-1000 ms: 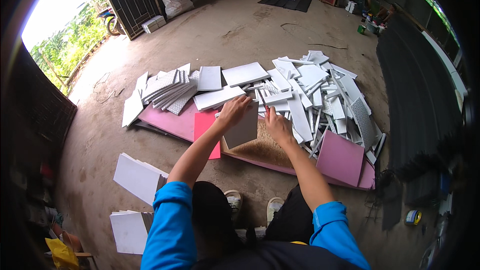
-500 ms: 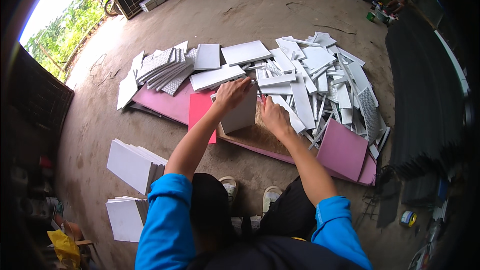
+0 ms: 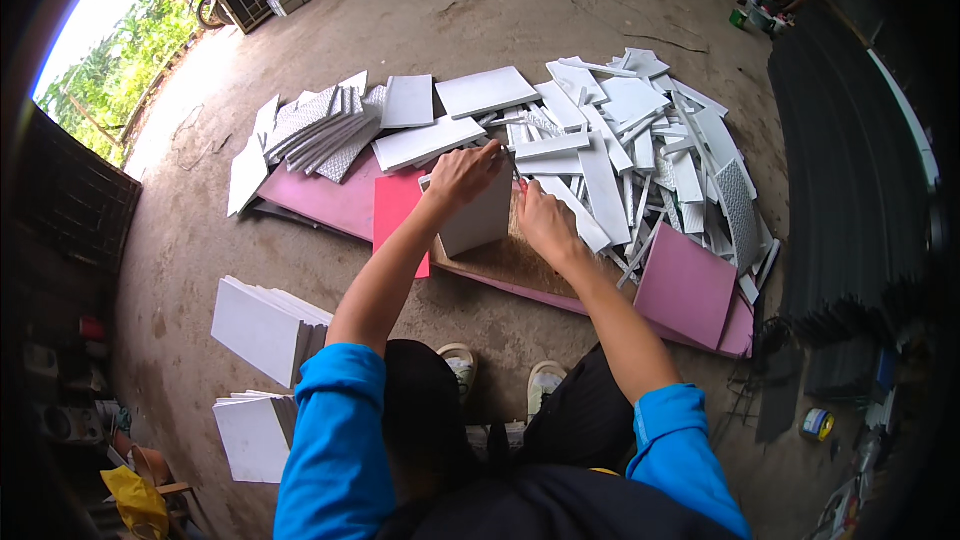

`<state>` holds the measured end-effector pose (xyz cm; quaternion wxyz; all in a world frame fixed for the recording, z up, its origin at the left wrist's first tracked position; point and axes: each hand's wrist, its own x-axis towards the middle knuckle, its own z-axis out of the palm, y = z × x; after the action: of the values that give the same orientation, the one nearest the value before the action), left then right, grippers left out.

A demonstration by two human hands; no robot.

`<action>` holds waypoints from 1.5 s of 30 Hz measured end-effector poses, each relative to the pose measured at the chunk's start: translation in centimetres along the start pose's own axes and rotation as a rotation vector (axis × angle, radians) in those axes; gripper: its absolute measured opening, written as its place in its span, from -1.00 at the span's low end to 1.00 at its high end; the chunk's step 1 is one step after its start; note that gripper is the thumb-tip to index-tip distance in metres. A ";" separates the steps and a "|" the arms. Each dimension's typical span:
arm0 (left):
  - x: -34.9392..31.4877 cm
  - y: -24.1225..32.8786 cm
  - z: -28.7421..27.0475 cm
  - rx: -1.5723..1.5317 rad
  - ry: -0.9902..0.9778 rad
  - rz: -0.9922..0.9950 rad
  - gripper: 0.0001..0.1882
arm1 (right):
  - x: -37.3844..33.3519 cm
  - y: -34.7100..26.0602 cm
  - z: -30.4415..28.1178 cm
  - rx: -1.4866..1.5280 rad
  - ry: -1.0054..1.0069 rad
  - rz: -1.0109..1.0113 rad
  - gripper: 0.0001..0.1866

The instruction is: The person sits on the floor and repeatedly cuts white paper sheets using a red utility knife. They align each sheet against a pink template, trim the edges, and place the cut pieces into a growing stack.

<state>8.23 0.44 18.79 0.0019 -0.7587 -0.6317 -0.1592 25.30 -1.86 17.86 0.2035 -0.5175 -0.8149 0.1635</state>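
Left hand (image 3: 466, 176): fingers bent over the upper edge of a white panel (image 3: 474, 220), holding it; how tightly they press cannot be told.
Right hand (image 3: 548, 225): fingers closed around a red-handled tool (image 3: 521, 184), its slim end at the panel's right edge, close to the left fingertips; whether it touches the edge cannot be told.
White panel: flat and thin, stood on edge with a slight tilt, its broad face toward the person in shade; its top is partly covered by the left hand.
Under the panel: a worn brown board (image 3: 535, 270) on a long pink sheet (image 3: 315, 198) laid over the floor (image 3: 480, 315).
Left of the panel: a red sheet (image 3: 392, 210), just beside it and partly behind the left forearm.
Beyond the hands: a heap of white offcuts (image 3: 635, 105), jumbled, spreading off to the right.
Far left of the sheet: a fanned stack of textured strips (image 3: 325, 130).
Right end of the sheet: a pink square (image 3: 685, 285), lying against the heap.
Near the left sleeve: two stacks of white panels (image 3: 255, 328) on the floor.
Right side: long black sheets (image 3: 845, 180) and a small yellow roll (image 3: 818, 425).
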 end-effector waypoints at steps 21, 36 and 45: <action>-1.5 0.1 0.4 -0.015 -0.114 0.044 -0.64 | 1.1 -1.5 -0.8 0.028 -0.378 0.219 -0.69; 0.4 1.2 1.4 -0.013 0.013 0.085 -0.71 | 1.0 0.1 0.5 -0.019 -0.403 0.189 -0.70; 0.6 1.0 1.0 -0.010 -0.085 0.086 -0.84 | 1.8 1.0 4.5 -0.030 -0.527 0.179 -0.71</action>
<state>9.48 1.03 18.19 -0.0218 -0.7911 -0.5974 -0.1297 23.15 0.00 13.82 -0.0384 -0.5301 -0.7930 0.2978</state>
